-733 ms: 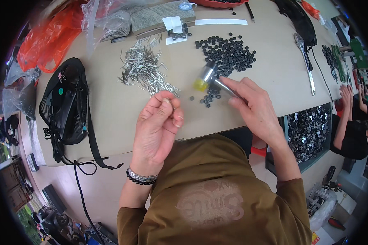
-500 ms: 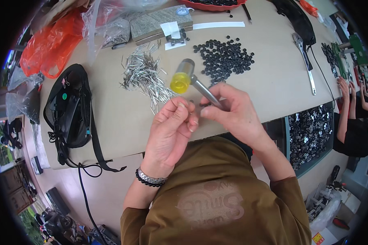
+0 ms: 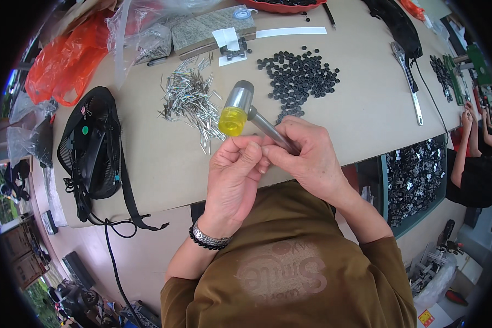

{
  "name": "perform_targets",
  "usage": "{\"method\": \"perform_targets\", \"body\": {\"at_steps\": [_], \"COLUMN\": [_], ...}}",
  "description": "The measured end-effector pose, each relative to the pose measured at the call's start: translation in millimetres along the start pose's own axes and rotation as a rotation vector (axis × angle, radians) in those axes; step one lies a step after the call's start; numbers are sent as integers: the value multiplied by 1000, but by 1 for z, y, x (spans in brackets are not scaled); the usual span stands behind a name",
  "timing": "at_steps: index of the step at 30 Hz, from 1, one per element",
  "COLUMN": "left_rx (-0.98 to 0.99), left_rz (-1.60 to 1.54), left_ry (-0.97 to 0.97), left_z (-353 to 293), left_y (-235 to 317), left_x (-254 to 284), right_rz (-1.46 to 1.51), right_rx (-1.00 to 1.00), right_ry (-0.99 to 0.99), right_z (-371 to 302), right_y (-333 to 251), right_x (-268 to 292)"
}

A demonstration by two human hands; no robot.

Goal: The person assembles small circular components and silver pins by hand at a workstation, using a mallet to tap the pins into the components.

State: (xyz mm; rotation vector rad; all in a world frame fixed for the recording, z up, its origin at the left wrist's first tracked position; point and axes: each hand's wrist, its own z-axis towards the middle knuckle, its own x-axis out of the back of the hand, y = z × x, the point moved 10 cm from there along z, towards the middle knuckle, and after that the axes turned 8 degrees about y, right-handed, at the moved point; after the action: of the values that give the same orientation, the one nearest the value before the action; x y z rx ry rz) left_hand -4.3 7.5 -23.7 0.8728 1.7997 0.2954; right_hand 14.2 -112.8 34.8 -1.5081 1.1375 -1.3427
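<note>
My right hand (image 3: 310, 156) is wrapped round the handle of a small mallet (image 3: 239, 104). Its grey metal head has a clear yellow face, tilted toward the left above my hands. Fingertips pinched together, my left hand (image 3: 235, 174) meets my right hand's fingertips just below the mallet head. Whatever is between those fingers is too small or hidden to make out. Beyond the left hand lies a loose heap of thin metal pins (image 3: 190, 93). Past the right hand, small round black caps (image 3: 298, 79) are spread over the table (image 3: 147, 180).
A grey stone block (image 3: 202, 34) stands at the back beside white paper strips. At left are a black mesh bag (image 3: 93, 142) and an orange plastic bag (image 3: 65, 68). An adjustable wrench (image 3: 410, 85) lies at right, above a bin of black parts (image 3: 415, 183). Another person's hands work at far right.
My hands have come together, the left moving slightly right until its fingertips meet the right's. The mallet head has shifted a little left and down.
</note>
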Motion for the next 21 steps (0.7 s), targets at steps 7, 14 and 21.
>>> {"method": "perform_targets", "body": {"at_steps": [7, 14, 21], "left_rx": [29, 26, -48], "left_rz": [-66, -69, 41], "left_ry": [-24, -18, 10], "left_z": [-2, -1, -3], "left_y": [-2, -5, 5], "left_x": [-3, -3, -5], "right_rz": [132, 122, -43], "right_rx": [-37, -20, 90], "right_ry": [-64, -54, -38], "right_z": [-1, -3, -3], "right_y": [6, 3, -2], "right_x": [-9, -8, -5]}}
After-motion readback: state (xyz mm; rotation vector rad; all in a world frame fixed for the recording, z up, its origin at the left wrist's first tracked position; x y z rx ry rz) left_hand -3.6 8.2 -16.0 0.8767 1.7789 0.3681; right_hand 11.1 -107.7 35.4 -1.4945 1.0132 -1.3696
